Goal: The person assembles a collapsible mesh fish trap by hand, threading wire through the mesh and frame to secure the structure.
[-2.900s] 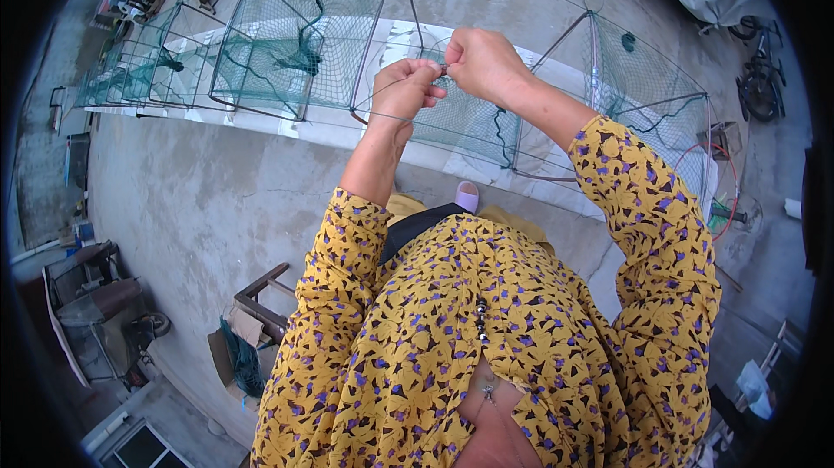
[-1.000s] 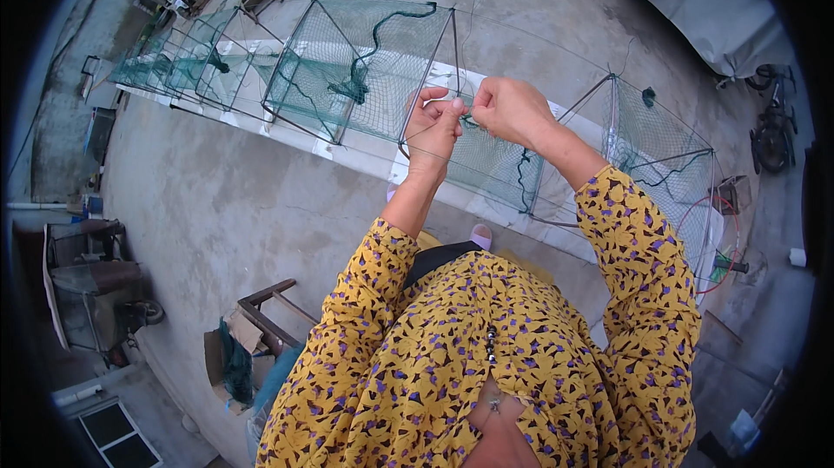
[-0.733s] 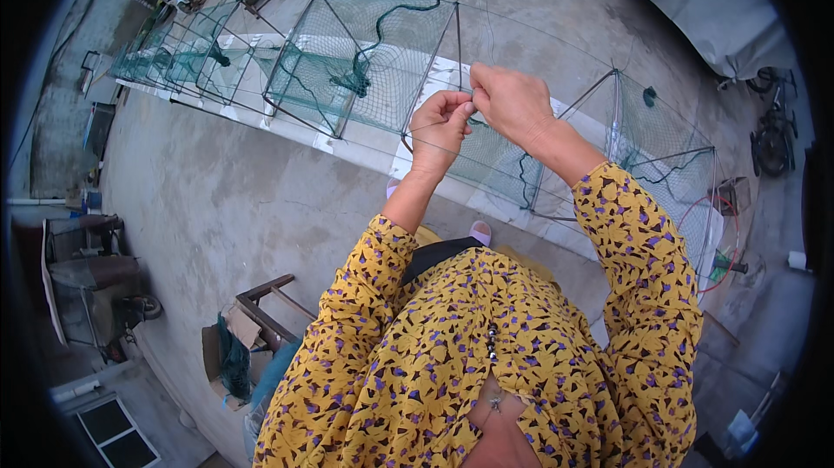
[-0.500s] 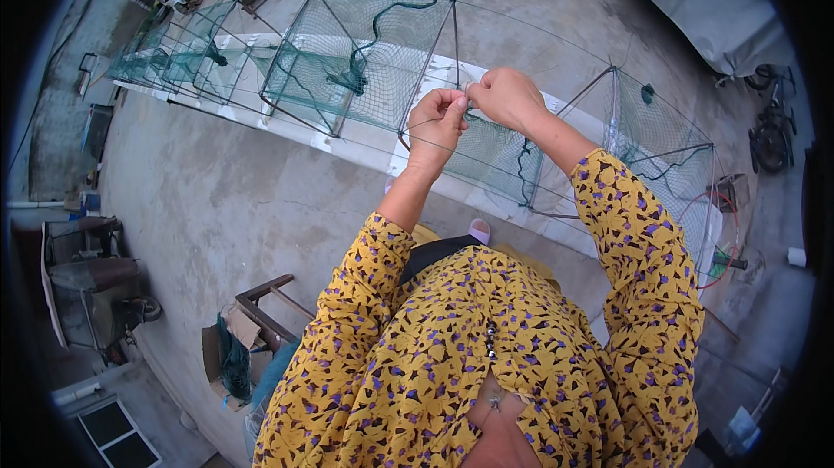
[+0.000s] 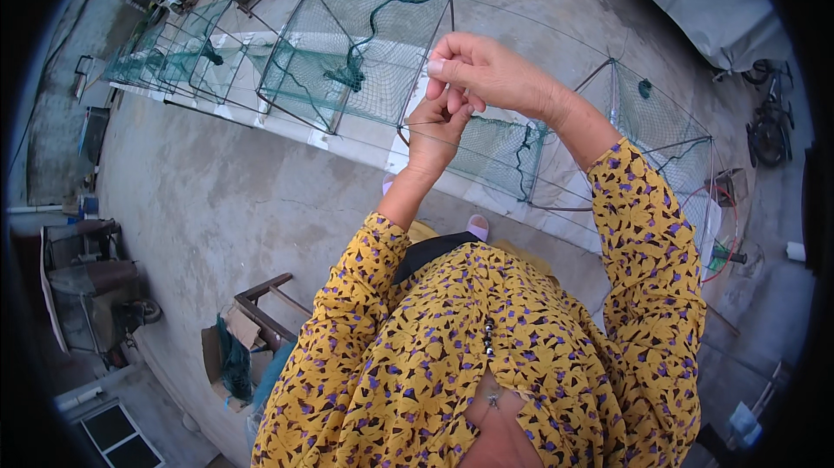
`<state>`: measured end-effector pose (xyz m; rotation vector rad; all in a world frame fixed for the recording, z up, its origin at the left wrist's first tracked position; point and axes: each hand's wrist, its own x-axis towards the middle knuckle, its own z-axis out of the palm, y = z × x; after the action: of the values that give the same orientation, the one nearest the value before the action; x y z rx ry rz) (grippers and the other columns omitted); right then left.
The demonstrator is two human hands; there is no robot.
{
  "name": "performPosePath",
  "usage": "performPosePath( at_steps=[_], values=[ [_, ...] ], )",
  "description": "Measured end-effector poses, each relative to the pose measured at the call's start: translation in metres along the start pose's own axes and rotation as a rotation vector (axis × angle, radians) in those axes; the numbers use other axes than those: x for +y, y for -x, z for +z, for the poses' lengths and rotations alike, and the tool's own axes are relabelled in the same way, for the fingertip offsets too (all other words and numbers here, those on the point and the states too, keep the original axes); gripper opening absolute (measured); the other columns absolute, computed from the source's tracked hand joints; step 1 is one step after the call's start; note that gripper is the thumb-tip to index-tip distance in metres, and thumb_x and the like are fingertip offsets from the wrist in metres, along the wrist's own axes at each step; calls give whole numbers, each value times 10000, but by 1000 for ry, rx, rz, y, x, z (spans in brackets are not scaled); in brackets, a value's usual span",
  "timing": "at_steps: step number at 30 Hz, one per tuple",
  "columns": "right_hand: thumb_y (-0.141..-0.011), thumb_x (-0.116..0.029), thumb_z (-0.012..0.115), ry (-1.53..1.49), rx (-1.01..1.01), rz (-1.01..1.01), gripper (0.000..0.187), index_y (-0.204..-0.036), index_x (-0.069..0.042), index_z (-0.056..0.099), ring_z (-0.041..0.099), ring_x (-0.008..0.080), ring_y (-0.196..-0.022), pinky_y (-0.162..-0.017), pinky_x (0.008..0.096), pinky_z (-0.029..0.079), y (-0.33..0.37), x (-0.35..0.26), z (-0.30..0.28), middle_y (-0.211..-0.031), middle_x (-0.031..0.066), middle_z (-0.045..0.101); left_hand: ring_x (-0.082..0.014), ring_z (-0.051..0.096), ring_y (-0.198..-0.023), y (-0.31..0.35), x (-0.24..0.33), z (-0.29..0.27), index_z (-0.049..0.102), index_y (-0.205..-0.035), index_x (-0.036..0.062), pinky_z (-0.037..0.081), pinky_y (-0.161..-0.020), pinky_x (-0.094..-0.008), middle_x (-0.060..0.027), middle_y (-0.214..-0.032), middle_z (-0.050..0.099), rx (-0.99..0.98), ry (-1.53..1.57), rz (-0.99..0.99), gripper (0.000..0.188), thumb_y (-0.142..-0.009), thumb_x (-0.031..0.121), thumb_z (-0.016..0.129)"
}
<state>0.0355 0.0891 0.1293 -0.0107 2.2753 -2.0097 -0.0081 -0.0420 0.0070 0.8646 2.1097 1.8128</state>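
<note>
A long folding net trap of green mesh on dark square frames stretches across a long white surface, with dark cord lying on its mesh. My left hand is at a gap in the netting near one frame, thumb and fingers pressed together in a pinch. Just above it, partly covering its fingertips, my right hand is raised with curled fingers and the thumb against the forefinger. Whatever is between the fingers of either hand is too small or hidden to name.
A wooden stool frame stands at lower left beside a cardboard box holding green netting. Farther left is a three-wheeled vehicle. A grey-covered vehicle and a bicycle stand at right. Concrete ground surrounds the white surface.
My right hand has moved up and left, turning so that its fingers now curl above my left hand. My left hand stays nearly in place, still pinching.
</note>
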Motion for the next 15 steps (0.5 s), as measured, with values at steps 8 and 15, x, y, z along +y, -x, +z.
performPosePath(
  at_steps=[8, 15],
  values=[
    [-892, -179, 502, 30, -39, -159, 137, -861, -46, 500, 550, 49, -568, -486, 172, 439, -26, -44, 34, -694, 34, 609, -76, 573, -671, -2, 9, 4, 612, -842, -6, 449, -609, -214, -12, -708, 627, 46, -25, -39, 84, -776, 42, 631],
    [-910, -190, 496, -70, 280, -331, 157, -868, -38, 502, 564, 63, -581, -512, 187, 473, -48, -43, 28, -684, 28, 590, -66, 539, -570, -5, 16, 7, 618, -887, -18, 441, -549, -200, -11, -670, 607, 76, 146, -149, 106, -791, 28, 613]
  ],
)
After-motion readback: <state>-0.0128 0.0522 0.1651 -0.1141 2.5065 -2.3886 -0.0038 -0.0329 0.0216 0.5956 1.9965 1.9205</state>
